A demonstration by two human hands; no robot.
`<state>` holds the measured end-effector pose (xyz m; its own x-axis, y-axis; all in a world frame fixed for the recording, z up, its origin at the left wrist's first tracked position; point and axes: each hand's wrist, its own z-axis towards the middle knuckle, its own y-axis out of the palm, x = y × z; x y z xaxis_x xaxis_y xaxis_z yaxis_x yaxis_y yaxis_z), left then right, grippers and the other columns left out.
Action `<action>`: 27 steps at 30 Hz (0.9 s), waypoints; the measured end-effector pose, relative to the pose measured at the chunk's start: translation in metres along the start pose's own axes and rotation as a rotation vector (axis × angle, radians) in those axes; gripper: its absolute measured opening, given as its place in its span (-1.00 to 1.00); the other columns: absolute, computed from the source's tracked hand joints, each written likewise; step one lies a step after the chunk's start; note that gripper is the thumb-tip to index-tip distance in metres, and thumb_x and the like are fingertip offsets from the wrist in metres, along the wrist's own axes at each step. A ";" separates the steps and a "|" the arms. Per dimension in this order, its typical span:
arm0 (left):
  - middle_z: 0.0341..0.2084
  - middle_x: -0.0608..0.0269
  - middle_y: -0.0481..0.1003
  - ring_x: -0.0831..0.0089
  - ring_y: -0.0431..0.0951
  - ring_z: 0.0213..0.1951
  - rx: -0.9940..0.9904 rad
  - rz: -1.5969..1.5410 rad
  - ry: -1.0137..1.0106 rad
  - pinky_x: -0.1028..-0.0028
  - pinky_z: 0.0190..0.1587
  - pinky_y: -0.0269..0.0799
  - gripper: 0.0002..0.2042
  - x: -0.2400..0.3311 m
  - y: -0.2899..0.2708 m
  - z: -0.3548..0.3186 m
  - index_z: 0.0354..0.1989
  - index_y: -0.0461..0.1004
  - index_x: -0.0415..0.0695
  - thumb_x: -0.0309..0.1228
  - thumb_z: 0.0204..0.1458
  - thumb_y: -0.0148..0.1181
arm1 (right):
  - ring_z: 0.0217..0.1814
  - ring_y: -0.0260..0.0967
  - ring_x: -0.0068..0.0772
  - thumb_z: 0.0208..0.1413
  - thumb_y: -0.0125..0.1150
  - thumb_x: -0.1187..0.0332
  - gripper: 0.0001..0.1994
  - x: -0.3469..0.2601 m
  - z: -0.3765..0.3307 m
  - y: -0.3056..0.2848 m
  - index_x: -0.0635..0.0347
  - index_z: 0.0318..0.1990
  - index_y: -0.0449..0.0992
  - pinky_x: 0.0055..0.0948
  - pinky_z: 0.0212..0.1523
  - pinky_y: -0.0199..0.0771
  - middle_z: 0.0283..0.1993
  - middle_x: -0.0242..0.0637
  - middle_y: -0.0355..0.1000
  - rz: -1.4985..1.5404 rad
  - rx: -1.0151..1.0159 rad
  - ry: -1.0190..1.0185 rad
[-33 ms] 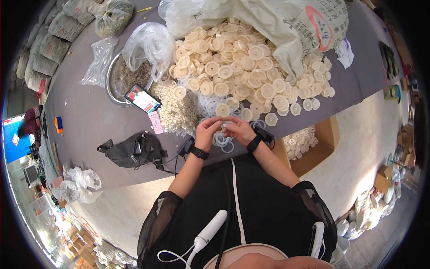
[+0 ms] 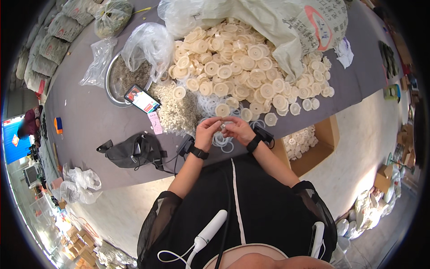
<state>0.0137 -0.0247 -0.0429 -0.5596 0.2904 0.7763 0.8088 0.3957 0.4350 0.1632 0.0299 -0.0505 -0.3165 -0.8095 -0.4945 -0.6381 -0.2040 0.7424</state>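
My left hand [image 2: 207, 133] and my right hand [image 2: 239, 130] meet at the table's front edge, fingertips nearly touching. Both are closed in a pinch. A small pale piece shows by the right fingertips, too tiny to make out. Just beyond them lies a cream plastic disc [image 2: 222, 110]. Clear plastic rings [image 2: 222, 142] spread under and around my hands. Left of these are a mound of small cream plastic parts [image 2: 172, 110] and a heap of fine greyish pieces [image 2: 193, 107]. A large pile of cream discs [image 2: 242, 67] fills the space ahead.
A phone [image 2: 142, 98] leans by a metal bowl [image 2: 109, 85] of small dark parts. A black bag [image 2: 134, 151] lies at left. At right, below the table edge, an open cardboard box [image 2: 329, 136] holds cream parts. A woven sack [image 2: 313, 31] lies over the pile's back.
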 end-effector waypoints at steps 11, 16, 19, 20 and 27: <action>-0.45 0.32 0.46 0.59 0.43 -0.43 -0.081 0.137 -0.116 0.61 -0.34 0.33 -0.85 -0.011 0.006 0.023 -0.30 0.41 -0.24 -0.49 -0.06 0.04 | -0.40 0.39 -0.40 -0.01 0.02 0.45 -0.83 -0.008 -0.004 -0.007 0.24 -0.23 0.35 -0.47 -0.34 0.43 -0.40 -0.21 0.40 -0.041 0.139 -0.085; -0.28 0.09 0.36 0.22 0.35 -0.23 0.246 1.158 0.815 0.37 -0.19 0.23 -0.66 0.024 0.009 0.071 -0.22 0.35 -0.20 -0.48 -0.27 0.17 | -0.39 0.38 -0.40 -0.01 0.02 0.45 -0.83 -0.011 -0.004 -0.019 0.25 -0.23 0.36 -0.46 -0.34 0.42 -0.40 -0.21 0.40 0.033 0.237 -0.177; -0.21 0.02 0.28 0.09 0.26 -0.15 0.286 1.410 0.773 0.28 -0.11 0.16 -0.53 0.040 0.008 0.086 -0.13 0.27 -0.16 -0.45 -0.35 0.19 | -0.40 0.38 -0.40 0.00 0.01 0.43 -0.82 -0.018 -0.007 -0.021 0.26 -0.22 0.36 -0.44 -0.33 0.42 -0.40 -0.20 0.40 0.033 0.222 -0.177; -0.21 0.04 0.29 0.11 0.26 -0.14 0.264 1.461 0.745 0.29 -0.10 0.17 -0.51 0.038 0.002 0.091 -0.13 0.27 -0.15 -0.45 -0.36 0.21 | -0.40 0.38 -0.40 0.00 0.01 0.43 -0.82 -0.021 -0.008 -0.021 0.26 -0.22 0.36 -0.44 -0.33 0.42 -0.40 -0.20 0.40 0.033 0.222 -0.178; -0.31 0.13 0.37 0.21 0.35 -0.23 0.343 1.261 0.812 0.33 -0.12 0.21 -0.54 0.041 0.014 0.071 -0.15 0.26 -0.22 -0.44 -0.32 0.21 | -0.33 0.40 -0.35 0.02 -0.02 0.43 -0.80 -0.042 -0.010 -0.011 0.29 -0.18 0.35 -0.42 -0.26 0.42 -0.33 -0.16 0.40 0.046 0.227 -0.254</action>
<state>-0.0104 0.0551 -0.0374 0.7731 0.0875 0.6282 0.5226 0.4735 -0.7090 0.1903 0.0603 -0.0336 -0.4950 -0.6462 -0.5808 -0.7500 -0.0196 0.6611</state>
